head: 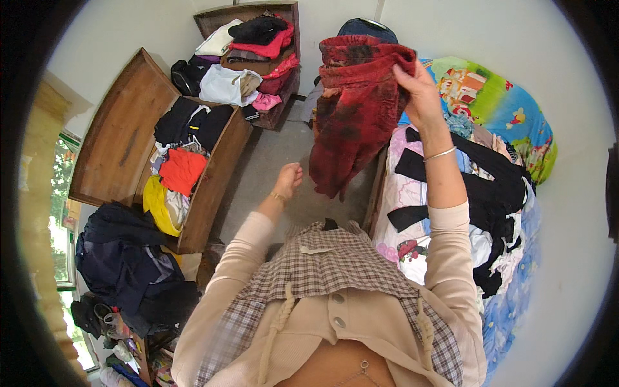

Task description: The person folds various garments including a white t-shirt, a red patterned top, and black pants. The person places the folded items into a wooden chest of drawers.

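Observation:
A dark red cloth garment [355, 111] with blackish patches hangs in the air ahead of me, a wide band along its top. My right hand [421, 92] grips that band's right corner, thumb over the front. The lower end hangs in loose folds above the grey floor. To the left of the garment and apart from it, my left hand [288, 180] is curled into a loose fist, with nothing visible in it. Below the right forearm, black clothing [483, 193] lies spread over a bed [394, 193] with pink-and-white bedding.
An open wooden chest [217, 179] at left holds clothes, its lid [125, 126] raised. Behind it, another open chest [295, 29] is heaped with folded clothes and a white plastic bag [222, 84]. Dark clothing [121, 256] is piled at left. A cartoon-print quilt [512, 116] lies at right.

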Demonstrator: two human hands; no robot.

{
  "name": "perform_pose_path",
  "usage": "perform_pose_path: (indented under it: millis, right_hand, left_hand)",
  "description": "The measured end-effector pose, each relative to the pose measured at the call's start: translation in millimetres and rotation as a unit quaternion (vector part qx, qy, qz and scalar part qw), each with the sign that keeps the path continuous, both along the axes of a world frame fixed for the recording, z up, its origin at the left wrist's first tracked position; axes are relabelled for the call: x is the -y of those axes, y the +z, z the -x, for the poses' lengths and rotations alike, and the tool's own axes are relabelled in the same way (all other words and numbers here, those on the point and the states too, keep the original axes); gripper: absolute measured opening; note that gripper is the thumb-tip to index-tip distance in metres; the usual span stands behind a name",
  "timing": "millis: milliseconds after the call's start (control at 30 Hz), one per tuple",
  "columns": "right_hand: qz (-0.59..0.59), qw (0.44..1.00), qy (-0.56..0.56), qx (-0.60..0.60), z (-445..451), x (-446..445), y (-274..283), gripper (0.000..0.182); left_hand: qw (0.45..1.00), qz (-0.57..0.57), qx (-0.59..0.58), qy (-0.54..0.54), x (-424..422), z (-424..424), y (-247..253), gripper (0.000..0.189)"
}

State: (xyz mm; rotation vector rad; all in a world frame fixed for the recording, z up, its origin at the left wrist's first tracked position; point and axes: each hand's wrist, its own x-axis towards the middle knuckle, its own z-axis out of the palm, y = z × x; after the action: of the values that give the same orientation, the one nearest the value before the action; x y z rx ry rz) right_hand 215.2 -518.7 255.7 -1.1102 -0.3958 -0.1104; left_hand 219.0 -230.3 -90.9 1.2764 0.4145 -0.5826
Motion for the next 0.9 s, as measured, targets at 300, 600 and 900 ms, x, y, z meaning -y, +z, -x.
perform_pose_path:
  millis: [300, 600, 900]
  right_hand:
    - [0.014, 0.996, -0.070, 0.046, 24, 30, 32, 0.030]
    - [0.021, 0.990, -0.133, 0.032, 30, 57, 23, 0.031]
    - [0.017, 0.977, -0.211, 0.037, 36, 102, 19, 0.030]
  left_hand:
    - [0.958, 0.187, 0.008, -0.217, 69, 11, 66, 0.058]
    - [0.869, 0.448, -0.114, -0.174, 85, 39, 124, 0.048]
    - [0.948, 0.250, 0.197, 0.010, 55, -23, 116, 0.024]
